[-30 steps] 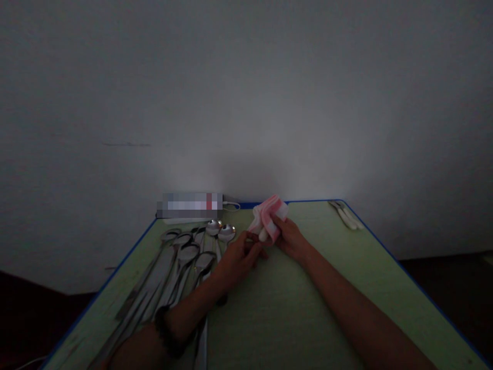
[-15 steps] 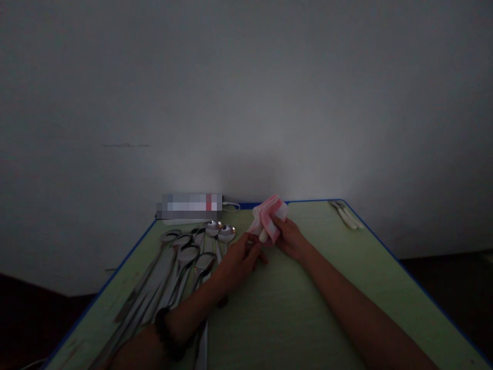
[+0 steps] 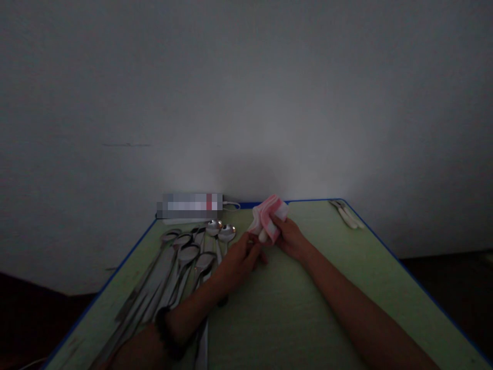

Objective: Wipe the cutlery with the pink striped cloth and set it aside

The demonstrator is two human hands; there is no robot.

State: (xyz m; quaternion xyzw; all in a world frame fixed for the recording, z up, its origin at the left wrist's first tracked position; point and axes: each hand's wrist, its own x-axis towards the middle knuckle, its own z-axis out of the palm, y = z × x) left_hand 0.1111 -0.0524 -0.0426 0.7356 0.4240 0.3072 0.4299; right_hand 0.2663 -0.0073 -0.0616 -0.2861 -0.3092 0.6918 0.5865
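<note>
A pink-and-white cloth (image 3: 274,216) is bunched up near the back middle of the table. My right hand (image 3: 289,237) grips its right side, thumb on top. Out of its folds pokes a pale rounded end (image 3: 263,236), like the tip of a white handle; the rest of that item is hidden. My left hand (image 3: 243,257), with a dark beaded bracelet on the wrist, has its fingers curled and pinched at the cloth's lower left edge, close to the pale end. Several metal spoons (image 3: 188,254) lie to the left, partly under my left forearm.
Two white-handled utensils (image 3: 347,216) lie at the table's back right corner. A blurred-out box-like object (image 3: 190,206) with a white cable (image 3: 231,206) stands at the back left. The green table (image 3: 292,308) has a blue edge and meets a grey wall (image 3: 246,103).
Almost nothing differs. My left fingers have shifted very slightly at the cloth's lower edge; the cloth and my right hand stay in place.
</note>
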